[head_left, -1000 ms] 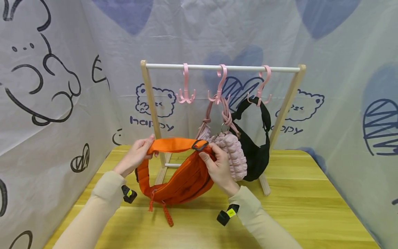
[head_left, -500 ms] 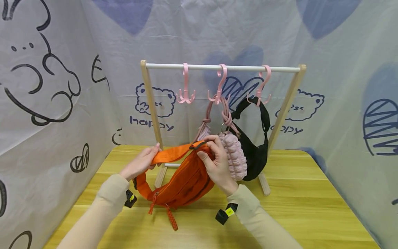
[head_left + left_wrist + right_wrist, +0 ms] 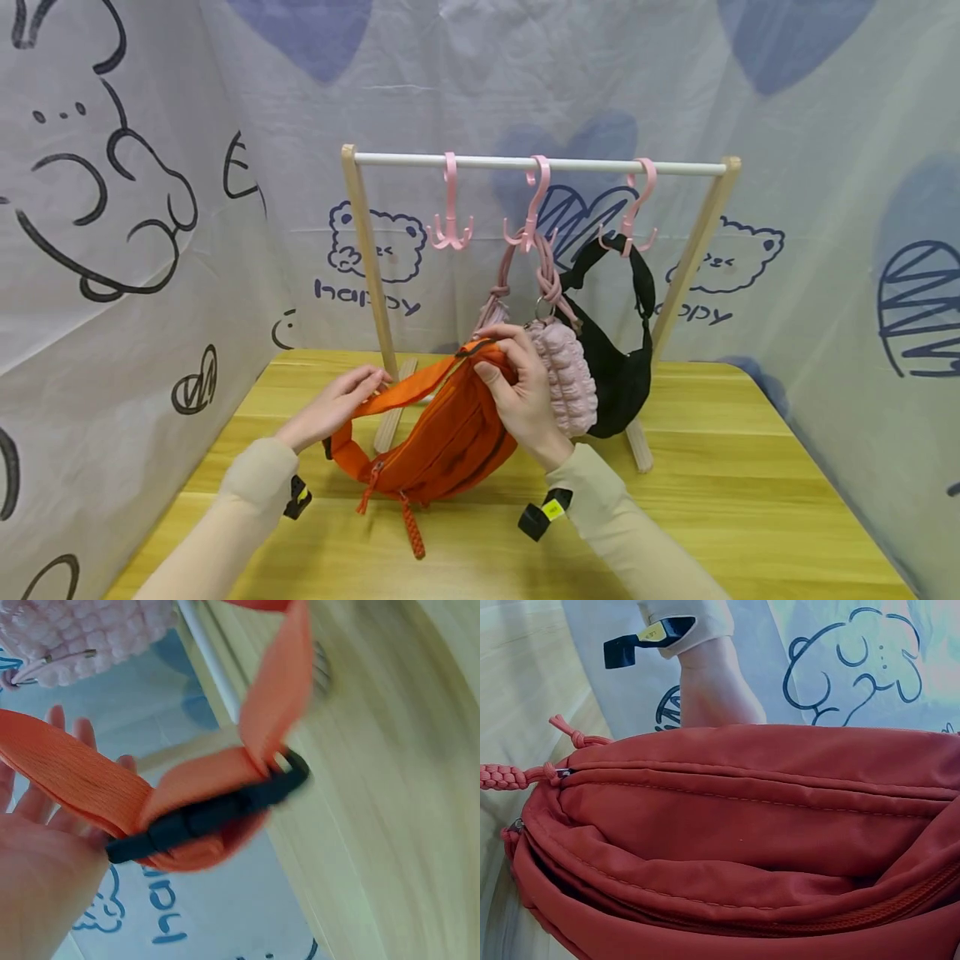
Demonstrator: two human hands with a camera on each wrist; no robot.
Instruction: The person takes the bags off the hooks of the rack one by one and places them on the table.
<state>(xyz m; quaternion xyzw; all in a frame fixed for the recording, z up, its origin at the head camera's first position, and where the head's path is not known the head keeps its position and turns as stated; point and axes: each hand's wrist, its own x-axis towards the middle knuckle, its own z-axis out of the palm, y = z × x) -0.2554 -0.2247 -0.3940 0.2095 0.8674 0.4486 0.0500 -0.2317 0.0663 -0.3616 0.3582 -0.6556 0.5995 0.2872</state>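
Note:
An orange waist bag (image 3: 457,433) is held tilted in front of the rack; its zips and braided pull show in the head view, and its front fills the right wrist view. My right hand (image 3: 523,400) grips its upper right end, where the strap joins; that hand is out of sight in the right wrist view. The orange strap (image 3: 408,390) runs leftward to my left hand (image 3: 333,408), which has its fingers extended. In the left wrist view the strap crosses those fingers (image 3: 86,735) loosely, close to a black buckle (image 3: 210,817).
A wooden rack (image 3: 365,258) with a white bar stands behind. Three pink hooks hang there: the left hook (image 3: 451,204) bears nothing, a pink ruffled bag (image 3: 566,379) hangs from the middle, a black bag (image 3: 618,387) from the right. The wooden table (image 3: 720,483) lies beneath.
My left hand has lowered and its fingers have loosened from the strap, which now slopes down leftward. My right hand has stayed nearly in place, gripping the waist bag.

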